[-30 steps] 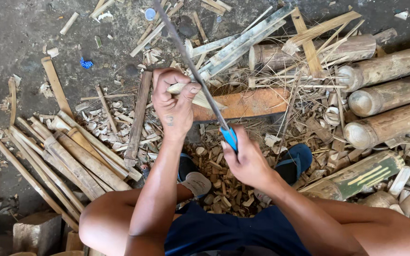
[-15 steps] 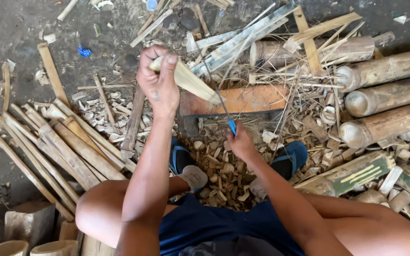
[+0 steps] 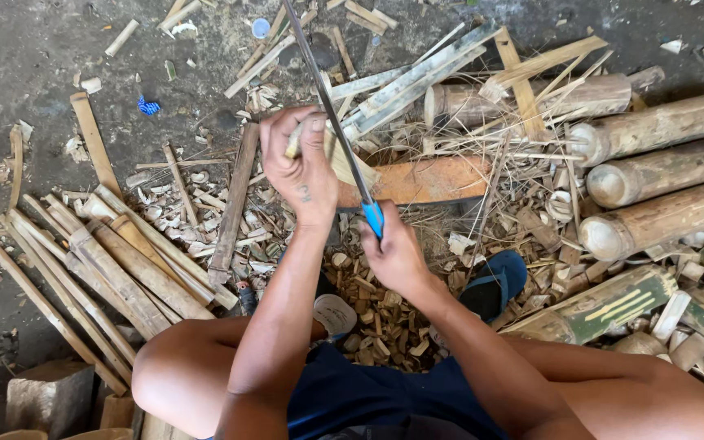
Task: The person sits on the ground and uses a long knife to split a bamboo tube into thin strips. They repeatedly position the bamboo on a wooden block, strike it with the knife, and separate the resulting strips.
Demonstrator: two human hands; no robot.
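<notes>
Left hand (image 3: 301,167) is closed around a pale bamboo piece (image 3: 344,163), just above the orange board (image 3: 425,181). Right hand (image 3: 393,257) grips the blue-handled long blade (image 3: 332,114), which crosses that piece.

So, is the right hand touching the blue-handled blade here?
Touching. The head view shows the right hand closed around the blue handle of the blade, its fingers wrapped over the grip with no gap.
</notes>
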